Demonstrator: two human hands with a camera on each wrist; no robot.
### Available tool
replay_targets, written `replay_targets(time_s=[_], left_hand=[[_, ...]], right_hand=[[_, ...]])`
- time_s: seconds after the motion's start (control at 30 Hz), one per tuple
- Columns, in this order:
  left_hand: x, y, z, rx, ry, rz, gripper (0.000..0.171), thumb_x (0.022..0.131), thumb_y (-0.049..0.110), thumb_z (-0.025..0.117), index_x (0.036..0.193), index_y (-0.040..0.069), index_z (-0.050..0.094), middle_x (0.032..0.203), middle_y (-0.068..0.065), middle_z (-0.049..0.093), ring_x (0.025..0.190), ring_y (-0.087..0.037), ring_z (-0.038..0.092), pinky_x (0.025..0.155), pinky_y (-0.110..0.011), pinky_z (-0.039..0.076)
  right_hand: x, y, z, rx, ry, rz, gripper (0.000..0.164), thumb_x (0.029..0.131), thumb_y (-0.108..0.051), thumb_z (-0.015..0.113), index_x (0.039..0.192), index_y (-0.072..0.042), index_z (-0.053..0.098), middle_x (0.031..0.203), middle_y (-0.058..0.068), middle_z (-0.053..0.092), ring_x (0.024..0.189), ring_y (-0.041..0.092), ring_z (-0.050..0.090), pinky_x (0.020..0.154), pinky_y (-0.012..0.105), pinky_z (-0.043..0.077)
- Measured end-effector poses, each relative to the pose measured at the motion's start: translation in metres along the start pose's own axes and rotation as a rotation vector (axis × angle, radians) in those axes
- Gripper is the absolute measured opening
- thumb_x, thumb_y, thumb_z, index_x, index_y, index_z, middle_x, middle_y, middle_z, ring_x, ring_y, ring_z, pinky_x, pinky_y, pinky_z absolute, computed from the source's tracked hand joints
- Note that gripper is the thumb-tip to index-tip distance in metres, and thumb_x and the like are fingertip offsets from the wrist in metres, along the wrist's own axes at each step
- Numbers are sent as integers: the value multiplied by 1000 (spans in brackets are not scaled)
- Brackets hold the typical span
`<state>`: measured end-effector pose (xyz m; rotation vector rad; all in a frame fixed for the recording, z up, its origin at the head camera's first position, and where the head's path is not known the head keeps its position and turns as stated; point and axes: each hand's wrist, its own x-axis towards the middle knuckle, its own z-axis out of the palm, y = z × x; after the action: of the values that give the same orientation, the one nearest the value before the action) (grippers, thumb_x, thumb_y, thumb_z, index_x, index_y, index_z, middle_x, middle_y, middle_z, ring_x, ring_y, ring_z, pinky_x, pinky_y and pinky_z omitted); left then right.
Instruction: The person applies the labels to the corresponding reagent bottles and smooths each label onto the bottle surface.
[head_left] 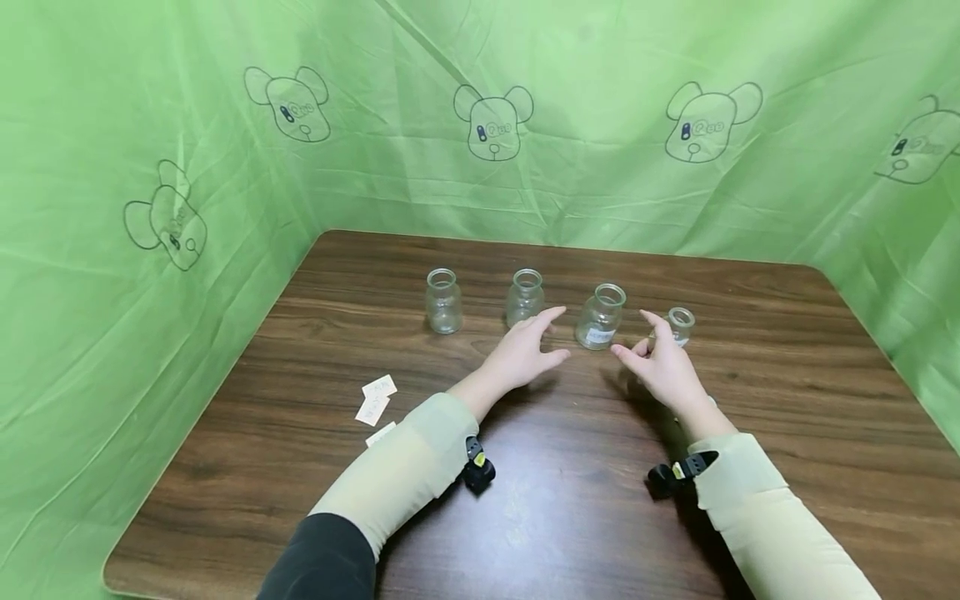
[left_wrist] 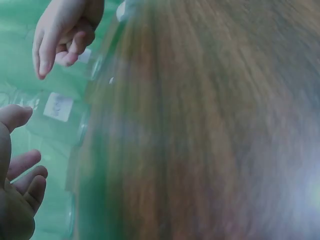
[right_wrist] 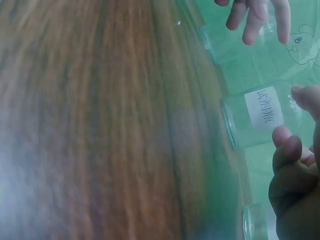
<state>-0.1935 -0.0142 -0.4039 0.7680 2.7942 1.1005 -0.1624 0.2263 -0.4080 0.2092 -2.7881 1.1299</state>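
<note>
A clear glass jar (head_left: 600,312) with a white handwritten label (right_wrist: 265,107) stands upright between the two hands. My left hand (head_left: 525,350) reaches to its left, thumb and fingers spread, holding nothing. In the head view it partly covers a clear jar (head_left: 527,296) behind it. On the other side is my right hand (head_left: 663,367), its thumb and index finger apart and the other fingers bent, also holding nothing. Its thumb tip is close to the labelled jar; whether they touch I cannot tell. Behind the right hand, another labelled jar (head_left: 680,320) is partly hidden.
At the left of the row stands a clear glass jar (head_left: 444,304), with no label visible. White paper slips (head_left: 379,387) with writing lie left of my left forearm, which partly covers one. Green cloth (head_left: 585,192) hangs around the brown wooden table (head_left: 562,517).
</note>
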Motion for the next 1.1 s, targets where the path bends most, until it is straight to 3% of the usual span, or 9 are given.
replay_targets(time_s=[0.33,0.63,0.9,1.1], left_hand=[[-14,-14,-23,-30,34,-56,66,86,31,67,143,20,35,115,-4,64,111,-24,54,94,-40,42],[-41,-39,-44,-22,41,-93,65,86,29,68,141,18,36,114,-2,65,112,-27,52,94,-43,40],[-55,-54,-65,-31,57,-125,64,84,29,70,140,18,40,115,-4,65,108,-26,53,90,-43,43],[-71,-67,-80,-46,43,-154,65,84,31,70,140,16,40,118,-8,63,109,-26,55,92,-45,42]], right_hand=[[-9,-1,-8,48,-60,35,74,88,-40,63,143,-5,28,78,7,62,55,13,52,50,28,42],[-14,3,-14,-30,-115,9,68,89,-38,62,140,-6,33,79,4,62,59,13,50,54,29,41],[-20,1,-21,-62,-116,-51,60,89,-36,63,136,-5,40,78,1,61,59,11,49,54,28,39],[-23,3,-24,-55,-153,-44,57,90,-36,61,134,-6,42,77,1,60,56,10,51,53,28,41]])
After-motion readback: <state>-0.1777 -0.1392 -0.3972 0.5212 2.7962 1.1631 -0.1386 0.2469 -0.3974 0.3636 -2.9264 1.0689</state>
